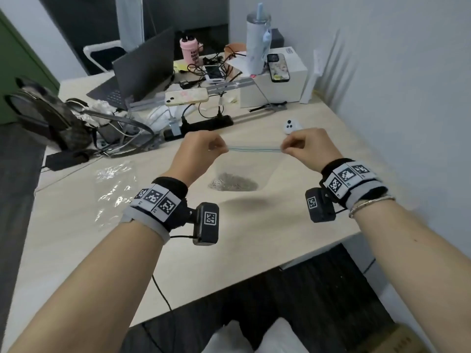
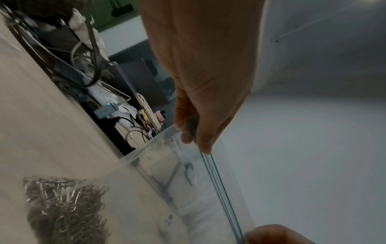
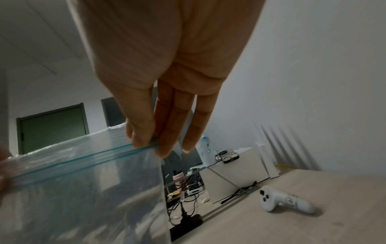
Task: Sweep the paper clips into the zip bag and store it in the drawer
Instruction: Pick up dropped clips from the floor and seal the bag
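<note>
1 table (image 1: 76,245) lies under 1 zip bag (image 1: 244,166), which I hold raised above it. My 2 hands pinch its top corners: left hand (image 1: 201,149), right hand (image 1: 308,146). 1 heap of paper clips (image 1: 233,185), too many to count, fills its bottom.

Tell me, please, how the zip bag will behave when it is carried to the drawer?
The zip bag is thin clear film, probably floppy. The paper clips heaped at its bottom likely make it sag. Left hand and right hand pinch only the top corners.
</note>
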`<state>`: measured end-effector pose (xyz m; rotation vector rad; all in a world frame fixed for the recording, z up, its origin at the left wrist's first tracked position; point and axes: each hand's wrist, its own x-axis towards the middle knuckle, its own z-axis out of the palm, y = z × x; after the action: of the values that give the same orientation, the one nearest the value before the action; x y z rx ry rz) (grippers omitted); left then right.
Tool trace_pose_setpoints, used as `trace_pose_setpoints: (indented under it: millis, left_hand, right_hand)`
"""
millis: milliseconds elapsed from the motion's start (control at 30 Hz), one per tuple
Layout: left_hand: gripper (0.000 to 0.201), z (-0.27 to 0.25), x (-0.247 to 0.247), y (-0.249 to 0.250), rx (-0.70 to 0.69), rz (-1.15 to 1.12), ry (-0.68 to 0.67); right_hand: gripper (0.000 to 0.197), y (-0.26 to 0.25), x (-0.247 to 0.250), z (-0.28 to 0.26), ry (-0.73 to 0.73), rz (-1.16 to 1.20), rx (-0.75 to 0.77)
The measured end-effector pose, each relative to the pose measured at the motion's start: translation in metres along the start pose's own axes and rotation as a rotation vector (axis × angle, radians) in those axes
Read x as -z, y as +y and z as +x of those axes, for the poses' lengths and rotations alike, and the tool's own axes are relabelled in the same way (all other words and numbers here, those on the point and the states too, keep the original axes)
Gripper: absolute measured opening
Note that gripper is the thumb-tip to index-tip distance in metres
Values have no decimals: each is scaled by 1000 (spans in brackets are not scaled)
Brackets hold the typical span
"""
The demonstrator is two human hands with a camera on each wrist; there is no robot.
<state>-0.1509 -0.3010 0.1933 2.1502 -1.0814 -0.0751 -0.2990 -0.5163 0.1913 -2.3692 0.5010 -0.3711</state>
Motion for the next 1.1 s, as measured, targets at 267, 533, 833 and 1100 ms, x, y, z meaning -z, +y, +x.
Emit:
trace_pose_setpoints:
  millis: [267, 533, 833, 1100]
  left_hand:
    - [11, -19, -2, -64, 262, 168, -224]
    - [10, -38, -4, -79, 357, 178, -167]
    - [22, -27, -15, -51, 280, 407, -241]
    - [11, -2, -49, -16, 222, 306, -261]
  right_hand:
    - [27, 7, -48, 32, -116, 43, 9]
    - [33, 6, -91, 29, -402, -12, 21]
    - [7, -2, -99, 32, -327, 26, 40]
    - [6, 0, -89, 34, -299, 72, -18]
